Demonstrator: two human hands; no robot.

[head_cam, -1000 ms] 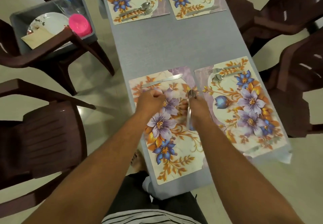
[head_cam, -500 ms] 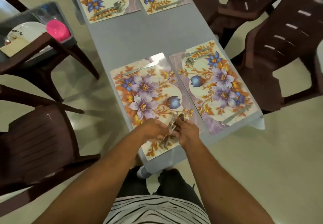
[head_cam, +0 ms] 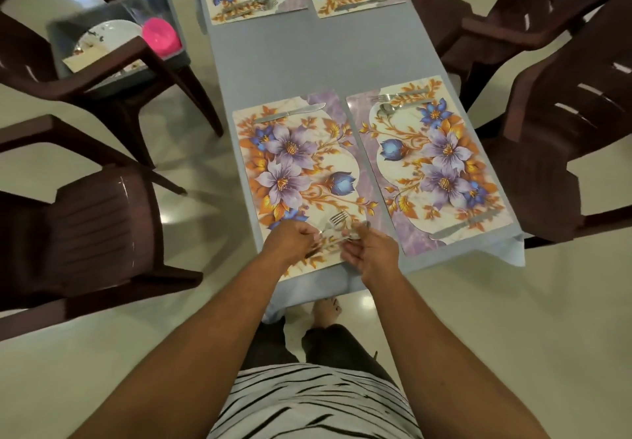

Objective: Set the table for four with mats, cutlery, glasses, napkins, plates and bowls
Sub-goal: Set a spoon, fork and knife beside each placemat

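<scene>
Both hands are working at the near edge of the mat [head_cam: 301, 178] closest to you: your left hand [head_cam: 290, 242] is pinching the fork [head_cam: 333, 221] by its handle, tines pointing away from you, and your right hand [head_cam: 371, 250] is curling round what looks like a spoon [head_cam: 355, 231], though it's blurry enough that I can't swear to it. A second ago you were holding that cutlery up near the middle of the mat; now you're bringing it down to the near short end, across from the knife [head_cam: 290, 113] already lying along the far end. So this is looking like the last cutlery drop. The mat on the right [head_cam: 431, 165] already has its fork and spoon at the far end and a knife [head_cam: 461, 226] at the near end, and the two far mats are carrying cutlery too, partly cut off by the frame.

That means mats are done and cutlery is nearly done on the grey surface [head_cam: 325, 52], while glasses, napkins, plates and bowls aren't on it yet.

As for containers: the grey bin [head_cam: 178, 52] sitting on the chair [head_cam: 102, 72] to your left is holding a white plate [head_cam: 109, 33], a pink bowl [head_cam: 159, 33] and something pale and flat that's probably napkins. Anything else in there is hidden by the chair arm.
</scene>
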